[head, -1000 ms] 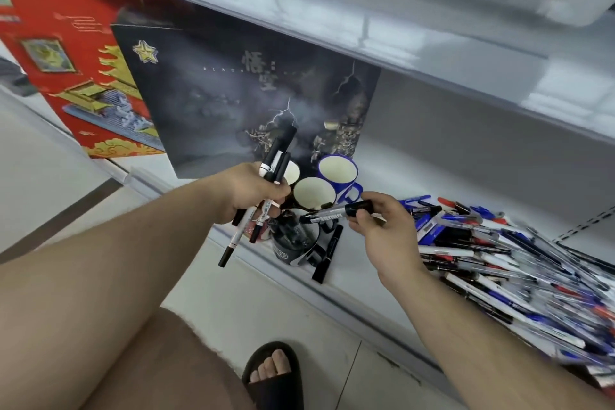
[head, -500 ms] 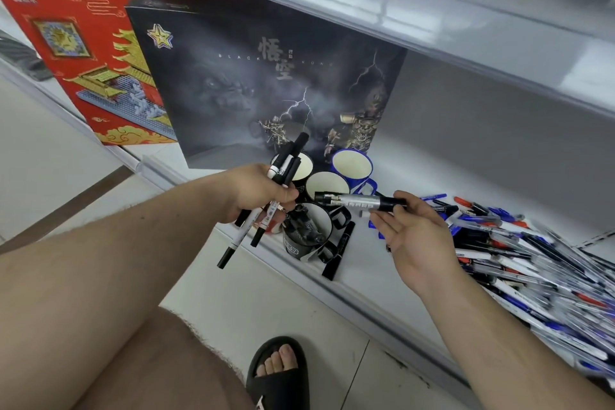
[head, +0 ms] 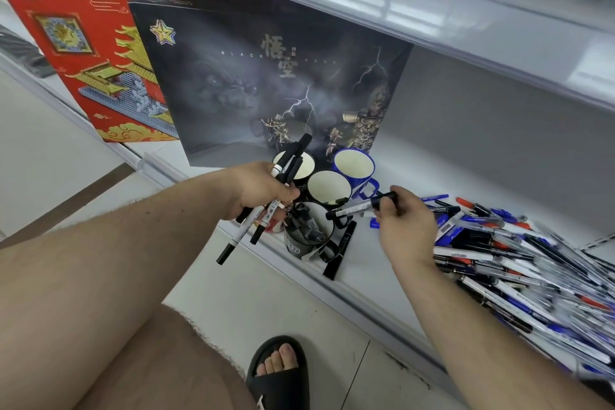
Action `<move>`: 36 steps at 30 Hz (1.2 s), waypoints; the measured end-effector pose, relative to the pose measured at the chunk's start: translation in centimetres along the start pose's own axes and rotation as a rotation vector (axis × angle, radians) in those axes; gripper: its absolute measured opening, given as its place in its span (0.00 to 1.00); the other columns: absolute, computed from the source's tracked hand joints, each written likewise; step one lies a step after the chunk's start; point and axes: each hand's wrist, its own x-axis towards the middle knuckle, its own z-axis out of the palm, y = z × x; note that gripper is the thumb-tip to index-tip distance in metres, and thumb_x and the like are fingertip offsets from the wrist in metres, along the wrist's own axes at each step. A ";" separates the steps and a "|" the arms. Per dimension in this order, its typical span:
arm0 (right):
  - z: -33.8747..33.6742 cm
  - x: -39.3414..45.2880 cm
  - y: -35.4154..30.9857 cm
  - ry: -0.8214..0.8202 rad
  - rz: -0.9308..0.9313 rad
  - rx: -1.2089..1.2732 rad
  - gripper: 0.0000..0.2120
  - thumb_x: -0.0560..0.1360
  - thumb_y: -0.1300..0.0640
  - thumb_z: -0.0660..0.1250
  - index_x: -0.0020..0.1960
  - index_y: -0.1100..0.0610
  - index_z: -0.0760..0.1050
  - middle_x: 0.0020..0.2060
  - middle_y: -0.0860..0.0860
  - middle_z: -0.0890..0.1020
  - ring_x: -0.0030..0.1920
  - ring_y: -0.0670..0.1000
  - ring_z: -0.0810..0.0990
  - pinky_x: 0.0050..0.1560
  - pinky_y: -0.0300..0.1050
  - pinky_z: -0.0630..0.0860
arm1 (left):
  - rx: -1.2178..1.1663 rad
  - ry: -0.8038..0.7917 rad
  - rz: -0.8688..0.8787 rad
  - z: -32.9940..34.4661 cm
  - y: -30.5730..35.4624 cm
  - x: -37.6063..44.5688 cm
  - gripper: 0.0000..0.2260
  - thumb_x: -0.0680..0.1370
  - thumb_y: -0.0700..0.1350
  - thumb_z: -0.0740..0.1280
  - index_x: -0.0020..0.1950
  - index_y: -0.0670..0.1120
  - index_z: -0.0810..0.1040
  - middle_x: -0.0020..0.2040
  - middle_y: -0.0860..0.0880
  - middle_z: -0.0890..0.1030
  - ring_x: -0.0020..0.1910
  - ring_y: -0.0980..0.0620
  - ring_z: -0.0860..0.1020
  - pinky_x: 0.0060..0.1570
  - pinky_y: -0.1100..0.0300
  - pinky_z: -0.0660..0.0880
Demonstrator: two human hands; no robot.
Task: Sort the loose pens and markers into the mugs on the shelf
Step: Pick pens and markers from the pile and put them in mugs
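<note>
A: Head view. Left hand (head: 258,190), frame centre, fist closed round a bundle (head: 273,200) of black and white markers, ends splayed above and below. Right hand (head: 404,226) pinches one marker (head: 362,206), level, tip over the front mug (head: 309,233).

B: Risks?

A: Loose bundle could shed a marker onto the floor. The level marker may catch the rim. Front mug looks crowded.

B: Pile?

A: Pens (head: 519,256) heaped at right on the shelf (head: 366,263).

B: Change?

A: Half a second back, the marker sat higher, over the middle mug (head: 329,188).
</note>
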 end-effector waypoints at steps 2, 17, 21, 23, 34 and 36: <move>1.4 -0.2 0.2 -0.080 -0.205 -0.221 0.14 0.77 0.61 0.66 0.62 0.57 0.79 0.51 0.55 0.84 0.53 0.56 0.81 0.53 0.39 0.71 | 0.019 0.024 0.004 -0.1 0.0 0.1 0.03 0.77 0.38 0.70 0.48 0.44 0.77 0.43 0.47 0.79 0.40 0.51 0.78 0.37 0.65 0.76; 4.7 0.6 -0.1 -0.339 -0.223 -0.471 0.19 0.80 0.53 0.63 0.70 0.52 0.73 0.55 0.53 0.79 0.57 0.55 0.76 0.53 0.47 0.75 | -0.117 -0.221 0.059 0.6 0.5 -0.3 0.08 0.73 0.37 0.72 0.48 0.47 0.77 0.33 0.50 0.78 0.30 0.52 0.79 0.44 0.50 0.68; 0.3 -1.2 -4.9 -0.271 0.162 0.278 0.14 0.78 0.57 0.67 0.64 0.51 0.76 0.46 0.52 0.82 0.36 0.49 0.78 0.41 0.47 0.74 | -0.111 -0.343 0.105 1.9 1.5 -0.8 0.07 0.74 0.39 0.72 0.49 0.48 0.78 0.35 0.51 0.79 0.33 0.52 0.79 0.44 0.52 0.66; -1.7 -2.8 -6.6 -0.328 0.197 0.419 0.11 0.78 0.55 0.68 0.60 0.50 0.76 0.45 0.54 0.82 0.30 0.47 0.76 0.33 0.43 0.71 | -0.093 -0.408 0.139 3.1 2.2 -1.1 0.06 0.77 0.37 0.70 0.49 0.47 0.77 0.37 0.51 0.79 0.34 0.53 0.79 0.45 0.52 0.68; -9.1 -4.1 -7.6 -0.209 0.155 0.514 0.15 0.77 0.67 0.67 0.60 0.54 0.76 0.40 0.59 0.81 0.33 0.51 0.78 0.35 0.43 0.74 | -0.012 -0.569 0.172 8.8 6.4 -3.5 0.04 0.80 0.42 0.65 0.53 0.45 0.77 0.43 0.50 0.82 0.36 0.54 0.81 0.30 0.61 0.66; -11.1 -4.0 -7.2 -0.168 0.192 0.597 0.20 0.77 0.70 0.65 0.65 0.54 0.71 0.42 0.56 0.81 0.31 0.49 0.78 0.37 0.47 0.75 | 0.003 -0.592 0.187 10.0 7.3 -3.8 0.03 0.80 0.41 0.64 0.50 0.46 0.78 0.44 0.50 0.83 0.35 0.54 0.81 0.32 0.60 0.66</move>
